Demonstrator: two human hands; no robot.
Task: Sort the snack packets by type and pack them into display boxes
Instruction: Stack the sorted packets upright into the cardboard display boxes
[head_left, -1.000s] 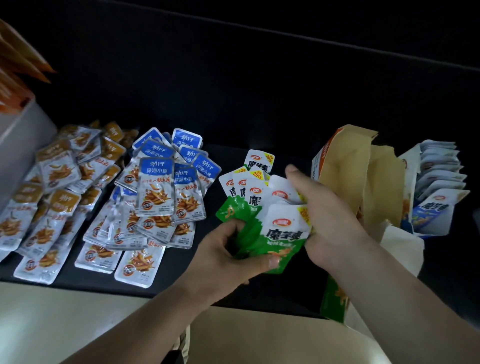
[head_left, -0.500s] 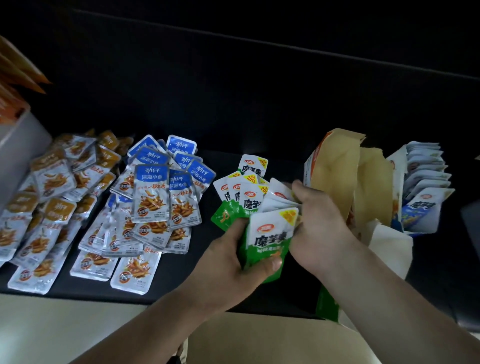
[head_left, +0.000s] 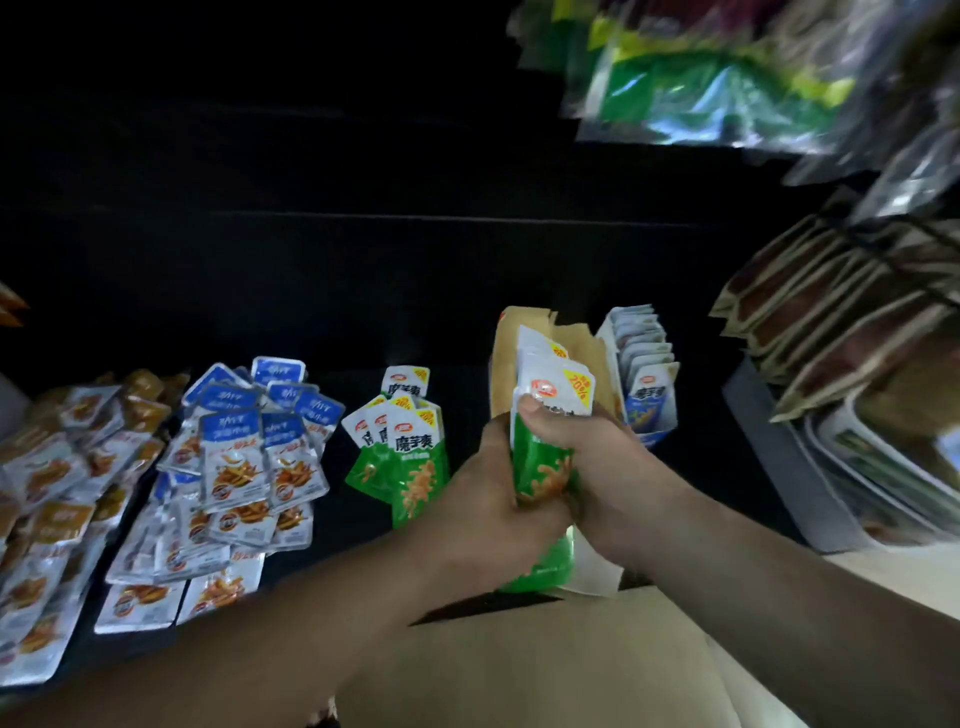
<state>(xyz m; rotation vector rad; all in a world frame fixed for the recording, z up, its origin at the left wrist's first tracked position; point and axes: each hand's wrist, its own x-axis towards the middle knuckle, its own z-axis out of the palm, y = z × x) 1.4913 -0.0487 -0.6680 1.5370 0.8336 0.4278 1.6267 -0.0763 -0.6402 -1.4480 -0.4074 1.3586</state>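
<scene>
At open box (head_left: 506, 358) — left hand (head_left: 491, 506), right hand (head_left: 605, 460) clutch green 魔芋爽 packets (head_left: 543, 467) — "20%" tags.

green stack (head_left: 553, 410) moves right to the display box (head_left: 506, 353)
left hand (head_left: 488, 499) and right hand (head_left: 597, 467) now squeeze it upright; loose green packets (head_left: 410, 457) lie left behind.

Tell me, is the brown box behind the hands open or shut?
Open: the brown box has its flaps standing up, bare cardboard inside showing.

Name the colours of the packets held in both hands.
The packets: white above, green below; head view.
</scene>
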